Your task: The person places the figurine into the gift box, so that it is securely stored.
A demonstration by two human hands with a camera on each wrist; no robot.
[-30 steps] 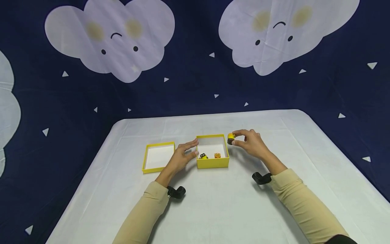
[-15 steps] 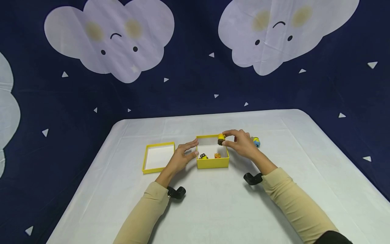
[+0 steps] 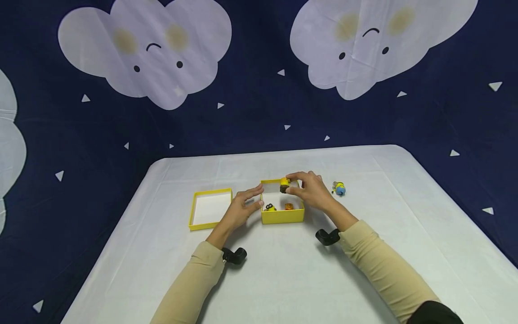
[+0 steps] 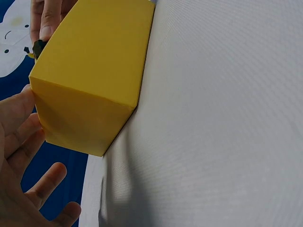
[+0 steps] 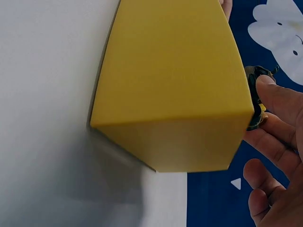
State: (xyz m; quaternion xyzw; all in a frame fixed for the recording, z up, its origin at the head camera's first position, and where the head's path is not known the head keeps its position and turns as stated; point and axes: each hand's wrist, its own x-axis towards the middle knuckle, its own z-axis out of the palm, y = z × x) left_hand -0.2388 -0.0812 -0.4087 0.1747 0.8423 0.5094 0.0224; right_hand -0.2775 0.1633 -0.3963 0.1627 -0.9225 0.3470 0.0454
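Note:
In the head view, my right hand (image 3: 313, 192) pinches a small yellow figurine with a dark base (image 3: 284, 185) between thumb and fingers. It hangs over the open yellow box (image 3: 282, 218), whose inside is white. From the right wrist, the box wall partly hides the figurine (image 5: 254, 90). My left hand (image 3: 242, 209) rests against the box's left side, its fingers spread; the left wrist view shows the fingertips touching near the rim. Inside the box lie a yellow figurine with big dark-rimmed eyes (image 3: 270, 208) and a small orange figurine (image 3: 289, 206).
A shallow yellow-edged box lid (image 3: 210, 227), white inside, lies left of the box. Right of my right hand, a yellow-and-blue figurine (image 3: 339, 188) lies on the white-covered table (image 3: 275, 279). Behind the table hangs a dark blue cloth (image 3: 259, 126) with clouds.
My right hand has moved left with the figurine, from beside the box's right edge to over the box. This uncovers the yellow-and-blue figurine. My left hand has stayed put.

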